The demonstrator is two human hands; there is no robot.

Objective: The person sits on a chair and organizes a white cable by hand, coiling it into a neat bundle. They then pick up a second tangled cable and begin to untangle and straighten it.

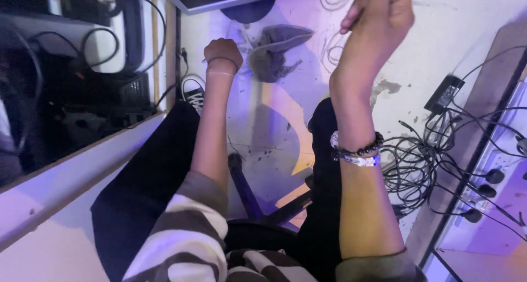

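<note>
My left hand (222,52) is stretched forward and down over the floor, curled into a fist, with a thin band round the wrist. Whether anything is inside the fist is hidden; a grey crumpled cloth (280,48) lies on the floor just right of it. My right hand (381,13) is raised close to the camera with the fingers curled, and the top edge of the view cuts off its fingertips. Beaded bracelets (355,150) circle the right wrist. Both sleeves are striped and pushed up, and dark trousers cover my legs.
A pale desk edge (66,188) runs along the left, with dark equipment and cables behind it. A black-and-white shoe (192,92) is on the floor. At the right lie a tangle of black cables (422,161), a power adapter (444,92) and plugged sockets (494,177). Chair legs (247,194) show below.
</note>
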